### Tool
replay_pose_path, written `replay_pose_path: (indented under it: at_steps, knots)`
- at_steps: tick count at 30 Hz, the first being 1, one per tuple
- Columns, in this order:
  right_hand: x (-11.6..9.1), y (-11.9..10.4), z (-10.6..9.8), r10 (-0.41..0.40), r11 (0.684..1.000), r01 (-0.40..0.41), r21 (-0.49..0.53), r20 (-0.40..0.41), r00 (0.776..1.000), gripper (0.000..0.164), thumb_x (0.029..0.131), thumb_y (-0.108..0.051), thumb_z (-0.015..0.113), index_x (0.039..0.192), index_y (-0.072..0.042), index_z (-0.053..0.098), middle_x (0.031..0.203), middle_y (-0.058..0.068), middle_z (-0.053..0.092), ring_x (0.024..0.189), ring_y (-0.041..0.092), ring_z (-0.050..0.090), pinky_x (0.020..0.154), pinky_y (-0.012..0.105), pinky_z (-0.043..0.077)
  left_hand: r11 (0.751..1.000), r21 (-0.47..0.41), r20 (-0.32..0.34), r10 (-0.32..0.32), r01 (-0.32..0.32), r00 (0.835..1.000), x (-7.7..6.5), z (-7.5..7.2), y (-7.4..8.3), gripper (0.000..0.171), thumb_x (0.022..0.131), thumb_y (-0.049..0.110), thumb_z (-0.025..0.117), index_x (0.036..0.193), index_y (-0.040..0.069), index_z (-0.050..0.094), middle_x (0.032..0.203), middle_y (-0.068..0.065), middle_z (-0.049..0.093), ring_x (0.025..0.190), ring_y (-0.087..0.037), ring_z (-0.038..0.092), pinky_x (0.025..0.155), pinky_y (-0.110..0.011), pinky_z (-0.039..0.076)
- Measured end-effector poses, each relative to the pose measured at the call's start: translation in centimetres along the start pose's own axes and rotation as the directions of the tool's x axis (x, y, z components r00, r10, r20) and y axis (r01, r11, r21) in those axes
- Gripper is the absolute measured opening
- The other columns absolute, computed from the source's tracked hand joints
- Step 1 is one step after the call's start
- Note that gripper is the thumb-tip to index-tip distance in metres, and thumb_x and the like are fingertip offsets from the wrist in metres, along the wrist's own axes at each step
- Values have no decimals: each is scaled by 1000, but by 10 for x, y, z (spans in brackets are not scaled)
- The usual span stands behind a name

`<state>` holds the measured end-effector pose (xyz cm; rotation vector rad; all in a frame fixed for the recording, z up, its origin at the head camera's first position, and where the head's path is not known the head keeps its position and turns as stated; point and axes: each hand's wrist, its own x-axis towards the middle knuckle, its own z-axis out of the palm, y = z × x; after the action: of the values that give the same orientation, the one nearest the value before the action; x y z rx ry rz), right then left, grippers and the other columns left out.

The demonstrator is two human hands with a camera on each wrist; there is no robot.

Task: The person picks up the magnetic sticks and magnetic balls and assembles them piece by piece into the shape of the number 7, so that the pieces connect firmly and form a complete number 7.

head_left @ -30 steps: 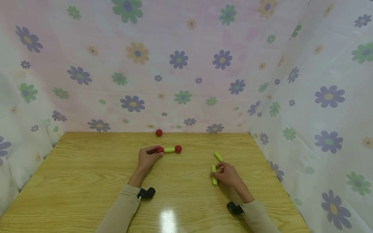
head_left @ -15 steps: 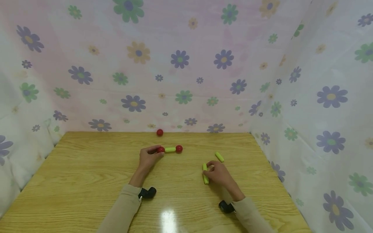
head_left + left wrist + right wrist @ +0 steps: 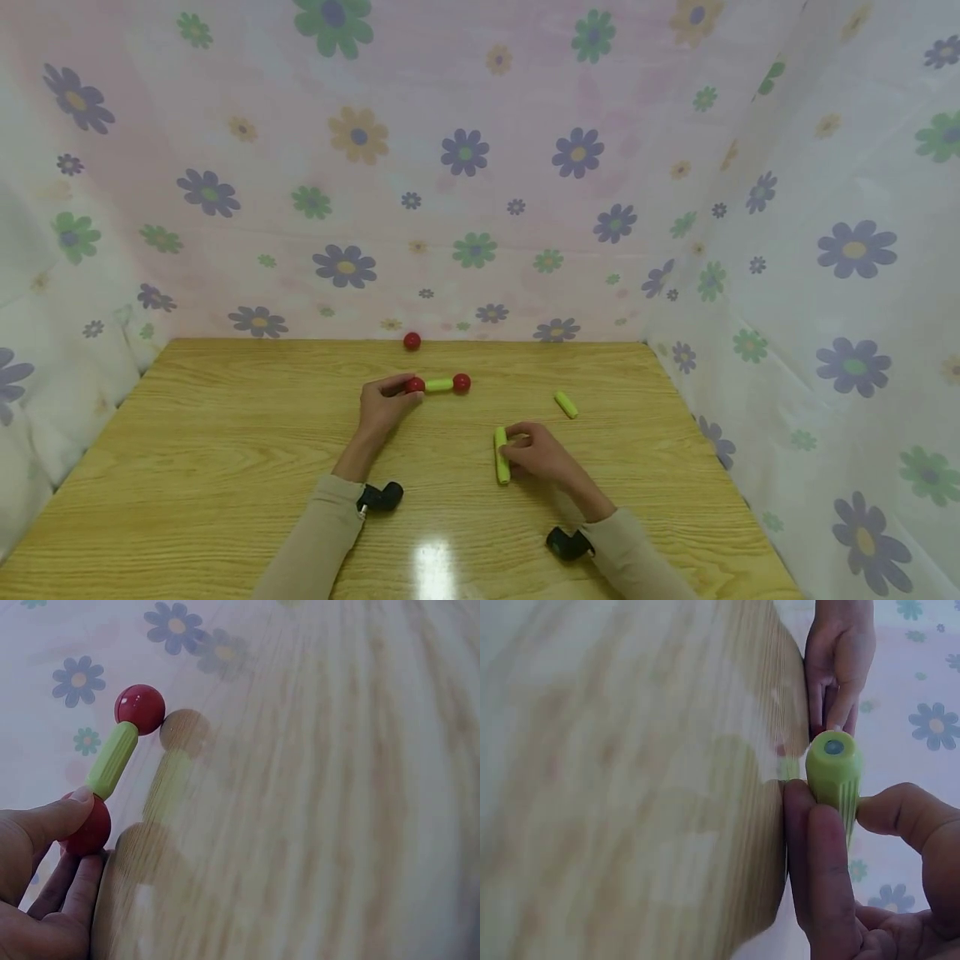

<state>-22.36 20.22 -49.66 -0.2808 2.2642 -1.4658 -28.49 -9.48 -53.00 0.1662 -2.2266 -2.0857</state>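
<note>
My left hand (image 3: 382, 412) pinches a red ball (image 3: 88, 827) between thumb and fingers. That ball is one end of a dumbbell shape: a ribbed yellow-green rod (image 3: 114, 760) joins it to a second red ball (image 3: 140, 707). My right hand (image 3: 542, 454) pinches a longer yellow-green rod (image 3: 502, 456) near the middle of the table, its length pointing away from me. In the right wrist view, the rod's near end shows a round grey metallic centre, with the thumb on one side and fingers on the other.
A loose red ball (image 3: 412, 341) sits at the table's far edge, close to the flowered cloth (image 3: 472, 200). To the right lies a short yellow-green rod (image 3: 566, 405). The wood-grain table (image 3: 225, 433) is walled by cloth at the back and sides.
My right hand has carried the long rod leftward, away from the short rod on the table. The left hand keeps its hold on the red ball and has hardly moved.
</note>
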Motion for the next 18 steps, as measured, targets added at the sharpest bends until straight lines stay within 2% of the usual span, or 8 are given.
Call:
replay_pose_path:
  at_steps: [4, 7, 13, 18]
  knots:
    - [6, 2, 5, 9, 996, -14, 83, 57, 998, 53, 102, -13, 60, 141, 19, 43, 117, 26, 70, 96, 24, 73, 81, 36, 61, 1000, 0, 1, 1, -1, 1000, 1, 0, -1, 39, 83, 4, 83, 121, 4, 75, 125, -19, 70, 117, -29, 65, 92, -30, 54]
    - [11, 1, 8, 19, 989, -35, 147, 104, 994, 56, 103, -12, 59, 145, 18, 39, 121, 25, 68, 95, 21, 71, 82, 34, 61, 1000, -3, 4, -1, 1, 1000, 1, 0, -1, 39, 83, 4, 83, 121, 4, 75, 125, -19, 70, 118, -29, 65, 92, -29, 54]
    - [20, 0, 18, 19, 971, -58, 233, 167, 986, 62, 103, -13, 58, 151, 15, 30, 118, 19, 68, 94, 19, 71, 80, 31, 61, 1000, -9, 10, -9, 9, 1000, 1, 1, 0, 40, 84, 4, 82, 123, 4, 74, 126, -19, 69, 119, -30, 64, 90, -26, 54]
    - [29, 1, 23, -8, 965, -44, 257, 198, 980, 58, 106, -15, 52, 153, 12, 30, 117, 17, 69, 99, 21, 71, 81, 29, 60, 1000, -15, 9, -12, 12, 1000, 0, 1, 0, 40, 84, 3, 82, 123, 3, 73, 127, -20, 68, 118, -30, 64, 88, -24, 54]
